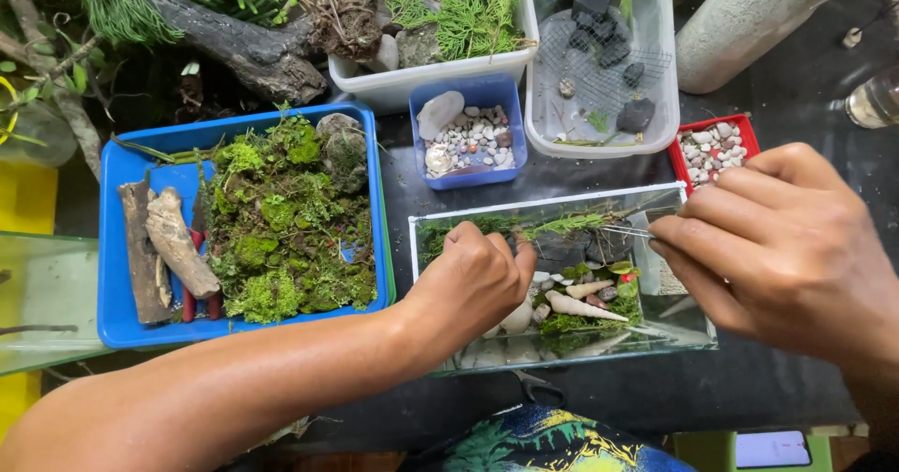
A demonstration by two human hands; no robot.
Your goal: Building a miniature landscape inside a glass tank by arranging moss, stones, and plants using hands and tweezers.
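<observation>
Green sprig (pixel 571 221) pinched in the tweezers (pixel 626 232) by the right hand (pixel 787 247) — lower it slowly, while the left hand (pixel 478 280), curled shut on nothing visible, steadies inside the glass tank (pixel 552 200).

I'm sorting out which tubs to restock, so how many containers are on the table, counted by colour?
Blue: 2, the big moss tray and the small pebble tub
White: 1, the tub of green plants
Red: 1, the small pebble tray
Clear: 2, the mesh-lined tub and the glass tank
Total: 6
</observation>
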